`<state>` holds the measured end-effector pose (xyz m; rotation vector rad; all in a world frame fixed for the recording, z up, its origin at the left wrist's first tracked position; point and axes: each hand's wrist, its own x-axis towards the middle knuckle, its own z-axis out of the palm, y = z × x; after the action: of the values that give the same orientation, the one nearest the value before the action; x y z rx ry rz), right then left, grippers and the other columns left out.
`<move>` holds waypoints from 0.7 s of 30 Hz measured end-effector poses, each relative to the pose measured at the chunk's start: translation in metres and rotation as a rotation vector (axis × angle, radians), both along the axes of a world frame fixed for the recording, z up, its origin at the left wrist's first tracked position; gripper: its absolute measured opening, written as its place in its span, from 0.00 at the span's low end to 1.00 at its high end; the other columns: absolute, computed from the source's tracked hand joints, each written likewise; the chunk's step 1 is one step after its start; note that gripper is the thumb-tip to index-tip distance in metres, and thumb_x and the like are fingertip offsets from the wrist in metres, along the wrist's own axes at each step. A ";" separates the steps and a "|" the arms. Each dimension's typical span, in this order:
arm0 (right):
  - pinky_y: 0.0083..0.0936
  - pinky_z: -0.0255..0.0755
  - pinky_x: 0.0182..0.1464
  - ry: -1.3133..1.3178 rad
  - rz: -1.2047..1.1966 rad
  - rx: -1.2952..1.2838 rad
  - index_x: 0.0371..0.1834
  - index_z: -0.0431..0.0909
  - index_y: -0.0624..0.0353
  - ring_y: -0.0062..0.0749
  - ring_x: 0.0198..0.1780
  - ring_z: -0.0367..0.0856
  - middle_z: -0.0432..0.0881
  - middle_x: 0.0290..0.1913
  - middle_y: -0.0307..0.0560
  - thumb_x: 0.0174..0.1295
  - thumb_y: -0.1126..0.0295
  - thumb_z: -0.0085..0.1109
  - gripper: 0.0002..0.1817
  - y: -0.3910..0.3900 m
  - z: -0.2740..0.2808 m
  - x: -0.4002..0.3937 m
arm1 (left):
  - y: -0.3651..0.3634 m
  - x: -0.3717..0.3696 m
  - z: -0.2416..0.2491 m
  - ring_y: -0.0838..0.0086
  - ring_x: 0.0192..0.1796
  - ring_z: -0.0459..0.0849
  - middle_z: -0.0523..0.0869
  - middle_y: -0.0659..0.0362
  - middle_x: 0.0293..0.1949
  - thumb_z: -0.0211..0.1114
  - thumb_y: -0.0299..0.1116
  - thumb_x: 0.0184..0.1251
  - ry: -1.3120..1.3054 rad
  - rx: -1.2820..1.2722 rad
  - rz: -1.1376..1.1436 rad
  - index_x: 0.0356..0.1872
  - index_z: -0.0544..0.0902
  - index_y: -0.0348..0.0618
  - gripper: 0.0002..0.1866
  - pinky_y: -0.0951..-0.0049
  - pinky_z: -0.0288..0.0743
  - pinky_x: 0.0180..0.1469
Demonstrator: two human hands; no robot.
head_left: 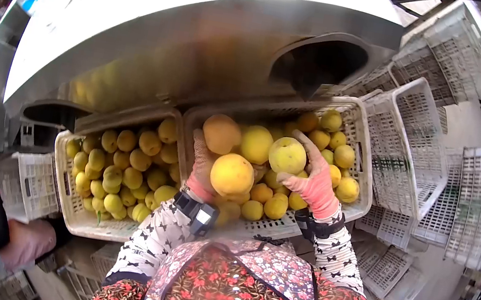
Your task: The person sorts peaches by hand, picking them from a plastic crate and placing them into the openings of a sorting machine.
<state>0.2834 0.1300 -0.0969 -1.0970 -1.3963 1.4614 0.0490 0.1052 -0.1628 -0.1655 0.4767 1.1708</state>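
Observation:
Several large yellow fruits [256, 144] are gathered between my two gloved hands, above the right crate [365, 171]. My left hand [202, 166], in a pink and white glove, is wrapped round the left side of the group, beside an orange-tinted fruit [221, 133] and a yellow one [232, 175]. On the other side my right hand [314, 178] curves its fingers round a pale yellow fruit [288, 155]. More fruits [344, 156] lie in the crate below. My palms are partly hidden.
A second crate [71, 218] full of yellow fruits stands at the left. Beyond both crates is a metal machine [208, 36] with dark openings. White plastic crates [419, 148] are stacked at the right. Another person [25, 241] is at the lower left.

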 end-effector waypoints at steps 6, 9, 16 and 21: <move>0.43 0.76 0.53 -0.865 -0.404 0.572 0.64 0.71 0.66 0.60 0.49 0.78 0.78 0.50 0.64 0.48 0.62 0.76 0.39 0.081 0.038 -0.021 | 0.023 0.002 0.001 0.34 0.54 0.82 0.76 0.46 0.64 0.51 0.81 0.57 0.030 0.219 -0.001 0.67 0.69 0.56 0.47 0.28 0.80 0.47; 0.46 0.74 0.56 -1.138 -0.316 0.399 0.67 0.69 0.66 0.62 0.56 0.76 0.76 0.56 0.70 0.56 0.58 0.69 0.37 0.159 0.016 -0.043 | 0.024 0.004 0.001 0.35 0.57 0.80 0.74 0.44 0.66 0.52 0.83 0.52 0.042 0.218 -0.065 0.70 0.67 0.51 0.53 0.32 0.78 0.54; 0.37 0.61 0.73 -0.415 -0.034 0.383 0.75 0.58 0.71 0.46 0.73 0.66 0.66 0.73 0.62 0.54 0.54 0.75 0.52 0.085 0.013 -0.014 | 0.038 0.002 0.029 0.49 0.60 0.81 0.76 0.51 0.64 0.56 0.79 0.56 0.077 0.362 -0.097 0.71 0.66 0.47 0.52 0.45 0.80 0.58; 0.30 0.63 0.70 -0.003 0.038 0.077 0.78 0.54 0.69 0.34 0.70 0.67 0.67 0.72 0.53 0.47 0.45 0.79 0.61 0.049 -0.011 -0.020 | 0.043 0.016 0.050 0.63 0.53 0.85 0.83 0.57 0.56 0.58 0.77 0.57 0.112 0.208 -0.132 0.63 0.76 0.52 0.44 0.53 0.85 0.50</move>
<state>0.2635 0.1789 -0.1084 -1.0300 -1.4705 1.4206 0.0650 0.1486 -0.1132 0.1105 0.4535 1.0963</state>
